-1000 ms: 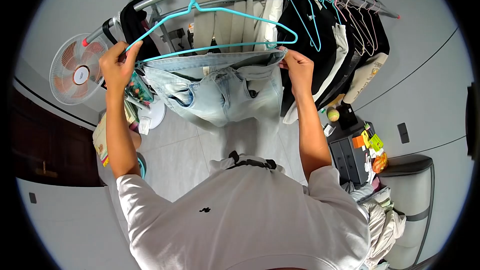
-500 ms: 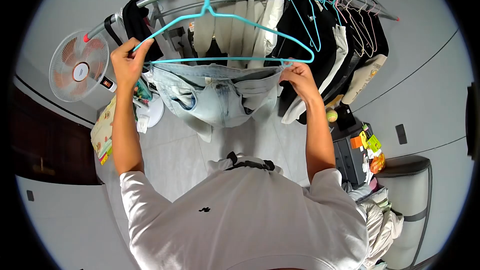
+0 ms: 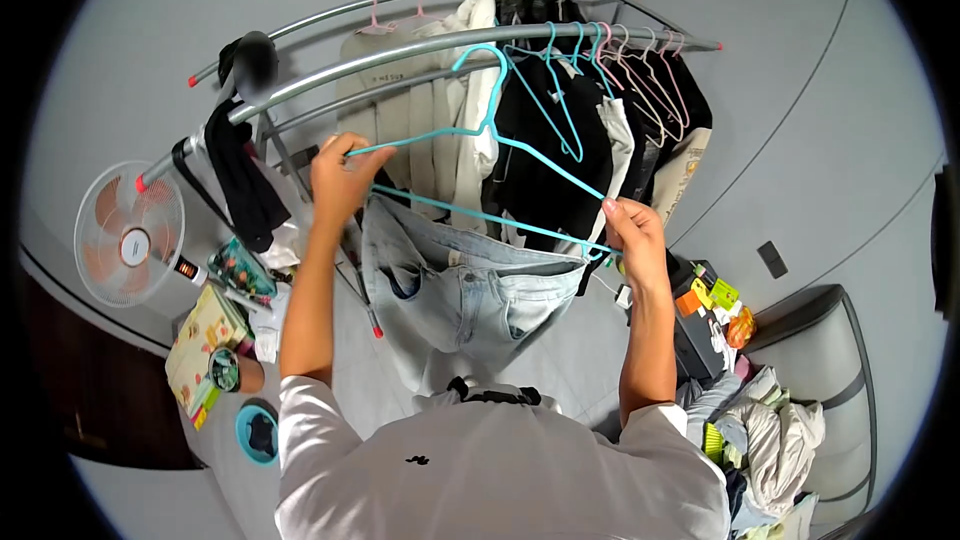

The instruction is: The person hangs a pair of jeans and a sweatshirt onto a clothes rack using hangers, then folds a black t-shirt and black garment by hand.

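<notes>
A turquoise clothes hanger is held up in front of me, tilted with its right end lower and its hook free of the rail. My left hand is closed around its left corner. Near the right corner, my right hand pinches the frame between thumb and fingers. Light blue jeans hang by the waistband below the hanger's bottom bar. Their waist meets the bar at the right end beside my right hand; how the left end is fastened is hidden by my left hand.
Beyond the hanger stands a metal clothes rack with hanging garments and several bare hangers. A fan stands at left, near a blue bin. On the right are a dark cabinet and a clothes pile on a grey chair.
The hanger has gone from nearly level to tilted, right end down, and sits more to the right with the jeans. My view has shifted, showing the rack lower. Both hands keep their grip.
</notes>
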`<state>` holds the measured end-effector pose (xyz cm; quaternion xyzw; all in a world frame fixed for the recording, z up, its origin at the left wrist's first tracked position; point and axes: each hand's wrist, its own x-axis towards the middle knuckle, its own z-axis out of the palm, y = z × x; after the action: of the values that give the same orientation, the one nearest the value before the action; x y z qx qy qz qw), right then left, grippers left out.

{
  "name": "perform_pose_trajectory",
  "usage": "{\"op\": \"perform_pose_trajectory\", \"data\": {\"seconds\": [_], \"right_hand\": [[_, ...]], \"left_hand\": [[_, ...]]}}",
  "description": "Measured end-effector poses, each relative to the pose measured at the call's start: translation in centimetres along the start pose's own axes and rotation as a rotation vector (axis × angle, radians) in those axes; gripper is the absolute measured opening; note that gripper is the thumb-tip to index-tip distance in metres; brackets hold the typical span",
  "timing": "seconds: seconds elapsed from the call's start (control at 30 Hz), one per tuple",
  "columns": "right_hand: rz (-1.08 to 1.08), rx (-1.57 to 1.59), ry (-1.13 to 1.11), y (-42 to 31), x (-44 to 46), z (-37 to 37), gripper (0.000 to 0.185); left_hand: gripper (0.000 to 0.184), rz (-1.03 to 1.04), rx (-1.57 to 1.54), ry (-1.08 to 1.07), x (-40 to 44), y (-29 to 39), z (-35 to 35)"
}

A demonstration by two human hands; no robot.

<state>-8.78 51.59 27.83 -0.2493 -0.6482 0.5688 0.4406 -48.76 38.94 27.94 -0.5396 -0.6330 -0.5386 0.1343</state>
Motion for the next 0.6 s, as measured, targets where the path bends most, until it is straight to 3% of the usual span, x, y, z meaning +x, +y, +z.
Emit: {"op": "perform_pose_trajectory", "data": {"seconds": [0.07, 0.1, 0.17, 0.23, 0.47, 0.6], "right_hand": [[0.043, 0.051, 0.102, 0.1, -0.2, 0.2, 0.046], [0.07, 0.058, 0.13, 0.1, -0.2, 0.3, 0.046], [0.09, 0.038, 0.173, 0.4, 0.6, 0.3, 0.046], [0.128, 0.013, 0.225, 0.6, 1.8, 0.6, 0.045], [0.128, -0.004, 0.267, 3.3, 10.6, 1.2, 0.039], [0.102, -0.102, 0.318, 2.8, 15.5, 1.7, 0.038]], "left_hand": [[0.027, 0.227, 0.112, 0.255, -0.1, 1.3, 3.8], [0.035, 0.088, 0.048, 0.185, -1.3, 1.0, 4.9], [0.026, -0.095, -0.108, 0.16, -4.2, 0.9, 7.7], [0.021, -0.221, -0.376, -0.023, -8.7, -1.6, 11.6], [0.009, -0.451, -0.864, -0.499, -19.4, 0.9, 15.0], [0.009, -0.65, -0.963, -0.547, -23.3, 1.1, 14.2]]}}
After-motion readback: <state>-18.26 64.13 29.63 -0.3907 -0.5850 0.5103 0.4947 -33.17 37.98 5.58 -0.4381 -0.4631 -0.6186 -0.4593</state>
